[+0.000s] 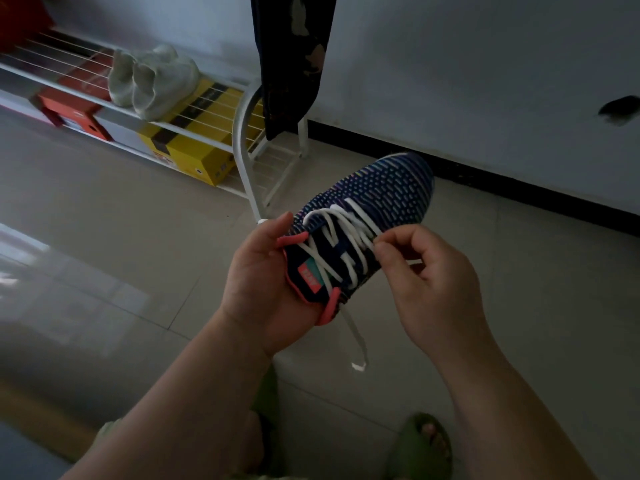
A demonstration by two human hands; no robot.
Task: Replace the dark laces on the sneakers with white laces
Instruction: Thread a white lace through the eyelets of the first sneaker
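A navy knit sneaker (388,188) with pink trim is held in the air above the tiled floor, toe pointing away to the upper right. A white lace (341,233) criss-crosses its eyelets. My left hand (263,278) grips the shoe from the heel and left side, thumb on the pink collar. My right hand (429,282) pinches a lace strand at the shoe's right edge. One loose lace end (356,341) dangles below the heel. No dark lace is in view.
A white wire shoe rack (242,140) stands at the back left with pale sneakers (152,81) on top and red (69,105) and yellow boxes (194,147) beneath. Dark cloth (291,57) hangs by the wall. My feet in green sandals (422,445) are below.
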